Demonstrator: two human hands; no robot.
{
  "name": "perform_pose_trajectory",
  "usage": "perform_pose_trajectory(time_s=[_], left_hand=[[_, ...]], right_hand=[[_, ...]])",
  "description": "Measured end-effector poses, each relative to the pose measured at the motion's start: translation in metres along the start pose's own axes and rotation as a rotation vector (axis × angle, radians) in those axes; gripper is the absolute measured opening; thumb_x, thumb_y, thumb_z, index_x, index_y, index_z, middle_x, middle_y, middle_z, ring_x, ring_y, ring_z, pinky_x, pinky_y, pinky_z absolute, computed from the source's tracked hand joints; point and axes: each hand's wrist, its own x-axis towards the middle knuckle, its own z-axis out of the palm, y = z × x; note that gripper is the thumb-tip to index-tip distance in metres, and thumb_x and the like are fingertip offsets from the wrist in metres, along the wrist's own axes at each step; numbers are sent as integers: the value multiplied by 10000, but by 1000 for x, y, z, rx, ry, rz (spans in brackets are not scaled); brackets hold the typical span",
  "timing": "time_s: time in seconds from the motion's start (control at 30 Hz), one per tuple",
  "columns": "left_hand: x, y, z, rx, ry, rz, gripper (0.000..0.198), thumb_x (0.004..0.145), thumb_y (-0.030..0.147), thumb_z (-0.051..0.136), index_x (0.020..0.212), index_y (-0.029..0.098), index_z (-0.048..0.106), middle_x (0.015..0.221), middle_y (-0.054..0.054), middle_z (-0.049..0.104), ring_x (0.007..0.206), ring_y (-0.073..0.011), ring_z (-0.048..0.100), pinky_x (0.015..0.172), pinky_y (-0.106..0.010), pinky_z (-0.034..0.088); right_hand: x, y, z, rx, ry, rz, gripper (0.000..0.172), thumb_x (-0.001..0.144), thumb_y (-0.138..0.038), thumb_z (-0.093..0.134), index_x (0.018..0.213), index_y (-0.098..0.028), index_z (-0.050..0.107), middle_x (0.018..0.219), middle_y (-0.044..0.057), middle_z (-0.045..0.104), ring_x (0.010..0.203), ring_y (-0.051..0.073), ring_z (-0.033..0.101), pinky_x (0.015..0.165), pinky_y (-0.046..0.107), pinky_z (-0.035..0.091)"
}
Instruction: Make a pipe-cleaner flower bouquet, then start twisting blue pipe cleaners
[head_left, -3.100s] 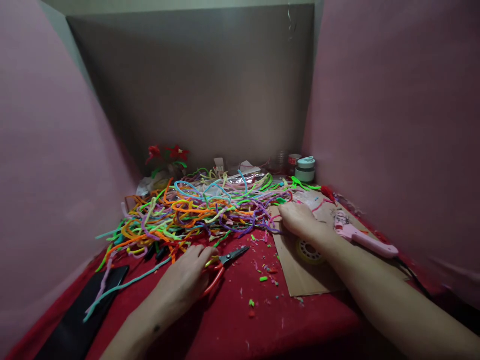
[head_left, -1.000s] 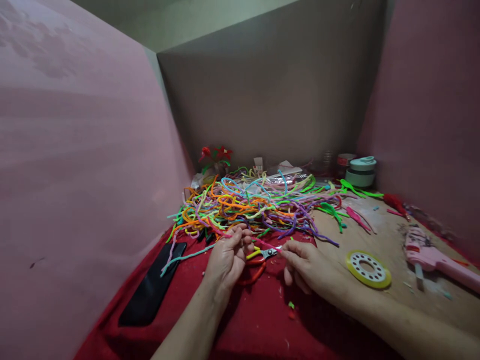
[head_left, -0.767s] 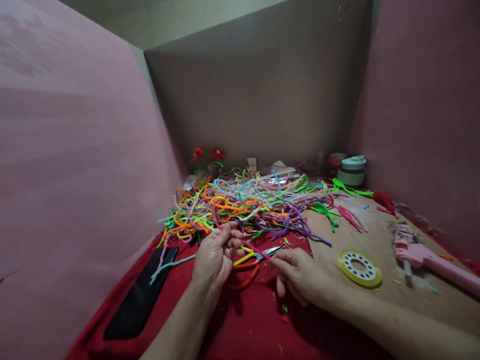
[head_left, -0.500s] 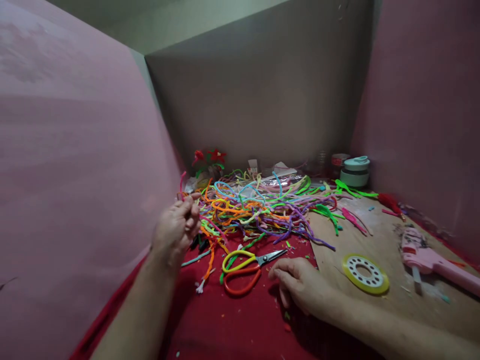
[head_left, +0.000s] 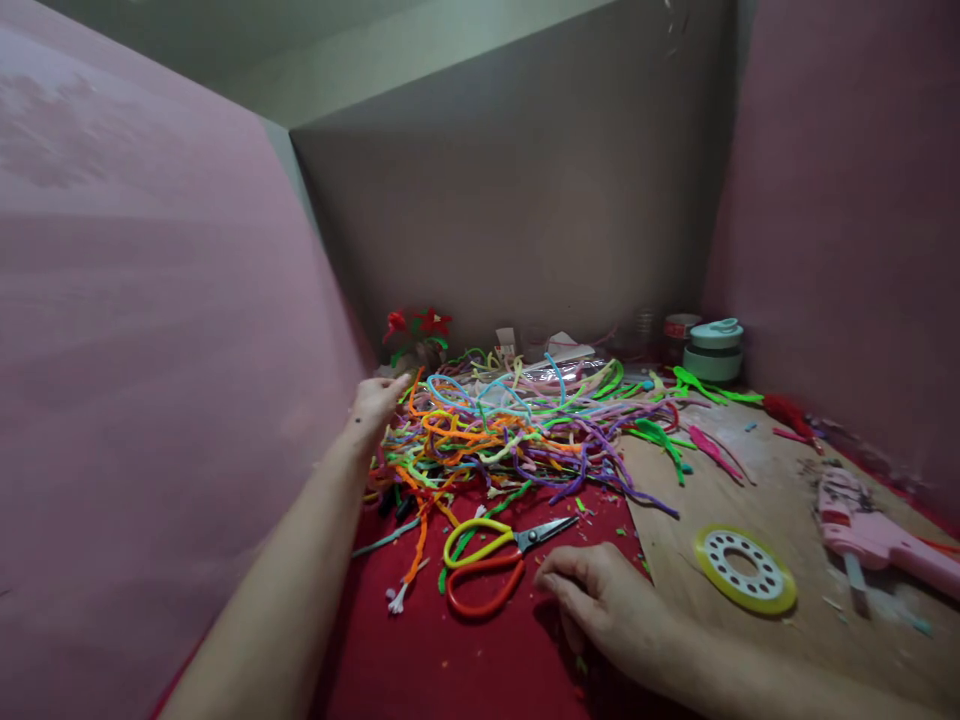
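Note:
My left hand [head_left: 379, 405] reaches to the far left edge of a tangled heap of pipe cleaners [head_left: 487, 425] in orange, yellow, purple, green and blue. Its fingertips point away from me and are mostly hidden, so I cannot see whether they grip anything. Resting on the red cloth [head_left: 465, 670], my right hand [head_left: 600, 600] has its fingers curled in, with nothing visible in them. Just left of it lie scissors [head_left: 517, 540] with one yellow and one red handle, blades pointing right, apart from the fingers.
To the right, a yellow tape roll [head_left: 746, 570] and a pink glue gun [head_left: 862, 530] lie on a brown board [head_left: 675, 540]. A mint-green container [head_left: 712, 350] stands at the back right, red flowers [head_left: 420, 325] at the back left. Pink panels [head_left: 187, 330] rise on both sides.
My left hand has moved forward, away from me, to the heap's far left edge. The pink pipe cleaner once upright beside it no longer shows there. My right hand stays by the scissors.

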Motion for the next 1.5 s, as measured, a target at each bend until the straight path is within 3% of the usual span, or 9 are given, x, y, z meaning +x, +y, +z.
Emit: perform_pose_trajectory(time_s=[0.07, 0.2, 0.5, 0.63, 0.7, 0.9, 1.13, 1.37, 1.5], left_hand=[[0, -5, 21, 10, -52, -59, 296, 849, 305, 523, 1087, 129, 544, 1051, -79, 588, 880, -181, 592, 731, -365, 510], [5, 5, 45, -50, -73, -49, 339, 852, 312, 518, 1149, 150, 515, 1150, -90, 547, 971, -206, 566, 802, -414, 489], [2, 62, 55, -191, 117, 393, 128, 821, 243, 495, 909, 176, 560, 671, 33, 552, 454, -47, 444, 454, -168, 370], [-12, 56, 74, 353, 52, 884, 119, 749, 192, 547, 830, 178, 633, 823, -22, 593, 748, -126, 559, 682, -231, 440], [-15, 47, 87, 570, -62, 976, 151, 721, 135, 540, 793, 178, 666, 899, -40, 601, 840, -152, 565, 770, -259, 430], [1, 30, 115, 889, -388, 786, 119, 694, 130, 608, 775, 136, 696, 817, -44, 629, 768, -166, 593, 708, -264, 454], [5, 33, 115, 1041, -643, 563, 313, 841, 319, 532, 1100, 145, 551, 1119, -67, 567, 939, -210, 575, 767, -381, 501], [6, 38, 111, 842, -767, 437, 164, 727, 208, 572, 587, 132, 612, 485, 28, 560, 443, -92, 514, 457, -207, 408], [6, 38, 113, 675, -710, 427, 110, 562, 146, 646, 470, 142, 586, 377, 42, 512, 350, -85, 461, 391, -195, 344]], right_hand=[[0, -1, 0, -19, 12, -24, 241, 814, -195, 389, 619, -174, 530, 461, -33, 515, 427, 89, 481, 438, 175, 308], [0, -1, -2, -27, 17, -31, 242, 812, -187, 394, 610, -173, 527, 460, -30, 515, 434, 89, 493, 435, 174, 298], [1, 5, 0, 42, 20, -39, 235, 811, -215, 406, 636, -163, 554, 494, -20, 522, 460, 91, 492, 450, 171, 314], [2, 2, -2, -2, 30, -53, 241, 808, -217, 413, 633, -160, 567, 488, -17, 518, 461, 91, 477, 458, 182, 303], [2, 1, -2, -17, 25, -54, 244, 810, -221, 417, 632, -160, 572, 486, -17, 518, 462, 90, 473, 462, 185, 299], [0, -4, -6, -67, 32, -66, 225, 808, -192, 430, 674, -162, 608, 500, -17, 538, 474, 83, 475, 473, 186, 283], [0, -7, -7, -88, 12, -59, 219, 794, -160, 436, 606, -156, 549, 463, -33, 489, 434, 65, 421, 442, 191, 232], [1, -5, -5, -69, 27, -82, 198, 775, -156, 456, 601, -154, 549, 486, -35, 483, 457, 64, 413, 448, 183, 245], [3, -3, -3, 6, 17, -49, 206, 778, -163, 445, 602, -153, 551, 469, -35, 474, 432, 65, 425, 426, 171, 263]])
